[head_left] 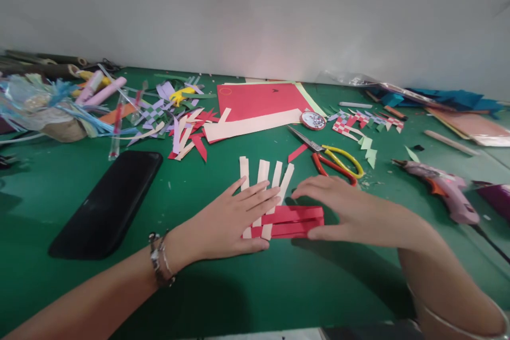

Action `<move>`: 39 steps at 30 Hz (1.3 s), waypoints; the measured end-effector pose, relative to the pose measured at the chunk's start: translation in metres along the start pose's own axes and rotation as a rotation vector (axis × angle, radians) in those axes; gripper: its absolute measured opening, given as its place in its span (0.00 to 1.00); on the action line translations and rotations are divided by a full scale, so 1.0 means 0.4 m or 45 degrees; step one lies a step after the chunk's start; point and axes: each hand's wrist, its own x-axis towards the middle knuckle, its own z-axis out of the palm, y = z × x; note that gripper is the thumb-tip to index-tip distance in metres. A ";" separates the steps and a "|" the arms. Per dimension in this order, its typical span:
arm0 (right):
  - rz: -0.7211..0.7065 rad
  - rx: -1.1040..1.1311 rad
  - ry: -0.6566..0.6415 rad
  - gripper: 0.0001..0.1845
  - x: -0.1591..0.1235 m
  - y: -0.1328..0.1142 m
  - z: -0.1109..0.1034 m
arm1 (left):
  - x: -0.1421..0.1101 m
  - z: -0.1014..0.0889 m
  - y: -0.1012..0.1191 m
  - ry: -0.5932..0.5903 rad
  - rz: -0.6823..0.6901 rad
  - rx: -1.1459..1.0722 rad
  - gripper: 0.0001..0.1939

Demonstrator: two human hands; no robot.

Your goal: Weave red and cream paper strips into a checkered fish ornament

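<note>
The red strips [297,229], interlaced with cream strips [263,171], lie partly under my left hand [237,218], which I have spread flat, clenching nothing. My right hand [338,207] curves loosely open around the red ends; I can't tell whether its thumb touches. Scissors [319,150] lie just beyond it, a glue gun [452,191] to its right, and a black phone [107,204] left of my left hand.
</note>
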 end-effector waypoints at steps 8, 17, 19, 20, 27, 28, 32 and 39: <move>0.002 -0.215 0.179 0.22 0.028 -0.071 0.077 | -0.026 0.005 0.016 0.087 -0.069 0.160 0.29; -0.108 -0.052 0.188 0.33 0.071 -0.068 0.117 | -0.034 0.009 0.010 0.191 -0.109 0.209 0.36; -0.110 -0.004 0.145 0.34 0.076 -0.066 0.111 | -0.035 0.017 0.009 0.193 -0.138 0.225 0.35; -0.118 0.017 0.128 0.34 0.078 -0.065 0.106 | -0.035 0.022 0.009 0.193 -0.151 0.233 0.34; -0.094 0.066 0.172 0.27 0.076 -0.063 0.097 | -0.037 0.040 0.012 0.151 -0.244 0.202 0.33; -0.119 0.060 0.170 0.28 0.077 -0.065 0.100 | -0.037 0.041 0.012 0.150 -0.245 0.199 0.34; -0.169 0.007 0.182 0.30 0.083 -0.071 0.113 | -0.039 0.042 0.013 0.146 -0.199 0.189 0.35; -0.213 -0.153 0.198 0.29 0.087 -0.070 0.110 | -0.053 -0.016 -0.040 0.284 -0.211 0.100 0.31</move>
